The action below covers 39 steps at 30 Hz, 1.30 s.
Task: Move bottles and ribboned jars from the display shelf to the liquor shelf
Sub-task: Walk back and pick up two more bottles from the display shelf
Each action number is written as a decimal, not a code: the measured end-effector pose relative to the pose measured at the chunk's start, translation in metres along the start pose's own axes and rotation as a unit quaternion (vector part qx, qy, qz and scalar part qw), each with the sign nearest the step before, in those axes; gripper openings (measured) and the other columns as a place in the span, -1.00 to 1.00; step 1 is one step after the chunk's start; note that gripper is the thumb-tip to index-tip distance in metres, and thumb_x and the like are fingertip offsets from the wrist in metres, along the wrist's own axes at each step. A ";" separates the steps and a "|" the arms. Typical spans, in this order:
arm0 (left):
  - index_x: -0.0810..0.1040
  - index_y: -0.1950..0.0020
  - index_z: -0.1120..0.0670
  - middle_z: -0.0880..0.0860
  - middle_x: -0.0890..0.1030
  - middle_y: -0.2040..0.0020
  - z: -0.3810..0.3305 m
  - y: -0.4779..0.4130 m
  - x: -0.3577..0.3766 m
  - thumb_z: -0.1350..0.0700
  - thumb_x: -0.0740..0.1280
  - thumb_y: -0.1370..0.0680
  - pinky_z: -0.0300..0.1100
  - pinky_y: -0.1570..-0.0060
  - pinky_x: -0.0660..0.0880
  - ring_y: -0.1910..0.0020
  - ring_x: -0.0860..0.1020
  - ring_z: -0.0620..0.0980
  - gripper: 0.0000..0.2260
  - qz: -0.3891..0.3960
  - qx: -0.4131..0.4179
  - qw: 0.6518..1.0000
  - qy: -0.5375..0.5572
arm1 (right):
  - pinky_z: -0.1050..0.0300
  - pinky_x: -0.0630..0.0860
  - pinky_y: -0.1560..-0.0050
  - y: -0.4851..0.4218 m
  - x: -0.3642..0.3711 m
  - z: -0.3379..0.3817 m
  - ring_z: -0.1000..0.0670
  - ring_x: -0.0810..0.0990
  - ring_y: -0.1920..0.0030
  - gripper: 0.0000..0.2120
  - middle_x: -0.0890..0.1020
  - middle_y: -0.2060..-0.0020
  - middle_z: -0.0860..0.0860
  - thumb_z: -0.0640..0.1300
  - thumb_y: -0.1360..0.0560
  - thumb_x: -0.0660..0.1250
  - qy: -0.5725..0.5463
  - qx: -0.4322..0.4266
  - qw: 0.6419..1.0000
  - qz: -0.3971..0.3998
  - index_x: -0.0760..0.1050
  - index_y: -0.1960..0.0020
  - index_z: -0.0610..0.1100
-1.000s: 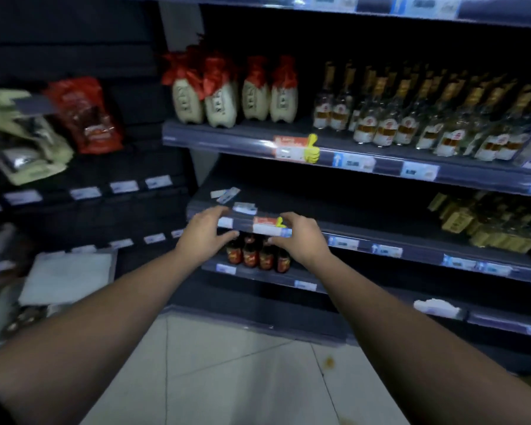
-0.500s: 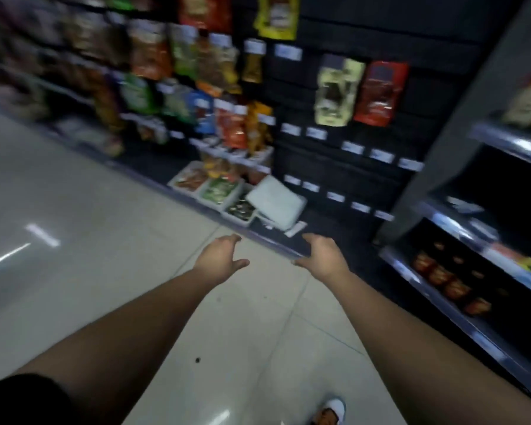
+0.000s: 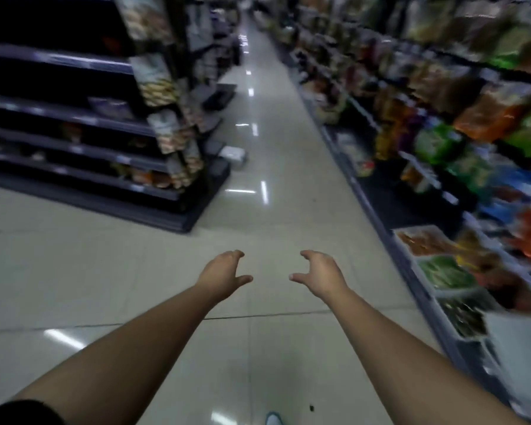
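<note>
Left hand (image 3: 224,276) and right hand (image 3: 319,276) out ahead, fingers loosely curled, both empty, apart over pale floor tiles (image 3: 135,271). Dark shelving (image 3: 74,142) at left, snack-packed shelves (image 3: 472,133) along right. All labels too blurred to read; no bottles or ribboned jars visible.

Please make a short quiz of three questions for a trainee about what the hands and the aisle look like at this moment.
1. True or false: the left hand holds a bottle.
2. Multiple choice: what lies directly under the right hand? A) a shelf board B) the tiled floor C) a shopping basket
3. Fill in: the colourful snack bags fill the shelving on the person's ____ side.

Key:
1. False; both hands are open and hold nothing.
2. B.
3. Right; the dark shelf unit stands on the left.
</note>
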<state>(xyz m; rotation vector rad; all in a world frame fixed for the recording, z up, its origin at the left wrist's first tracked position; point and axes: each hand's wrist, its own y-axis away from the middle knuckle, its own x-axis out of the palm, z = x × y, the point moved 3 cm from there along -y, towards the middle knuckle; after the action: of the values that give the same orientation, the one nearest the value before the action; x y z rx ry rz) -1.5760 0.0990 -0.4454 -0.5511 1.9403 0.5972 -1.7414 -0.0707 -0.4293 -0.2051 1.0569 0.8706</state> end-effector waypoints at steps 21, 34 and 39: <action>0.36 -0.49 0.12 0.10 0.52 -0.40 0.378 -0.069 -0.196 -0.14 0.38 -0.55 -0.05 -0.27 0.43 -0.36 0.48 0.11 -0.40 -0.169 -0.306 0.936 0.038 | -0.08 0.45 -0.43 -0.286 0.174 0.438 -0.15 0.45 -0.48 -0.19 0.47 -0.50 -0.11 0.10 -0.44 0.56 0.033 -0.292 0.941 0.170 0.34 -0.56 -0.14; 0.37 -0.49 0.11 0.11 0.51 -0.41 0.614 -0.183 -0.342 -0.13 0.40 -0.54 -0.04 -0.29 0.45 -0.36 0.48 0.11 -0.40 -0.155 -0.279 0.947 0.034 | -0.03 0.46 -0.42 -0.434 0.246 0.682 -0.14 0.46 -0.47 -0.19 0.47 -0.49 -0.15 0.06 -0.45 0.55 0.029 -0.298 0.941 0.159 0.32 -0.57 -0.20; 0.37 -0.50 0.12 0.11 0.51 -0.42 0.690 -0.249 -0.401 -0.11 0.39 -0.55 -0.04 -0.32 0.43 -0.38 0.47 0.11 -0.41 -0.165 -0.270 0.949 0.018 | -0.06 0.49 -0.39 -0.514 0.261 0.766 -0.15 0.49 -0.44 -0.23 0.49 -0.47 -0.15 0.06 -0.46 0.54 0.031 -0.307 0.940 0.147 0.35 -0.55 -0.21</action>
<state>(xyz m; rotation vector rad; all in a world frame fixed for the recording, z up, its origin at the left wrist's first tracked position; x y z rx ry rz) -0.7916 0.3822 -0.3903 -1.2096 1.6547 0.9055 -0.8066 0.1387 -0.3827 -0.6120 0.8551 1.4649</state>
